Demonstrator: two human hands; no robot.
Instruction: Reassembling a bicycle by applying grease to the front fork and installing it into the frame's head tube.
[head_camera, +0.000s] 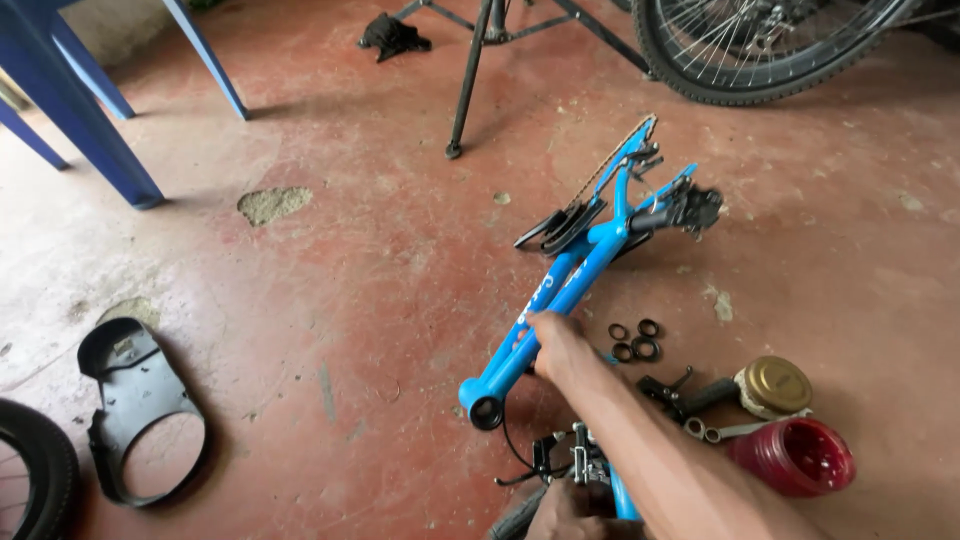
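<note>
Blue bike frame (575, 275) amid black rings (635, 340), red tub (795, 457)

A white marking (541, 291) ran along the blue bicycle frame's (590, 250) tube, just past the gripping fingers. A squat tin with a gold lid (773, 385) stood beside a red ribbed tub (793, 456) (open, lying tilted).

Our left hand (568, 512) is cut off by the bottom edge, so we cannot tell its grip. The tyre (35, 470) at left and the bicycle wheel (760, 45) at top run out of view.
</note>
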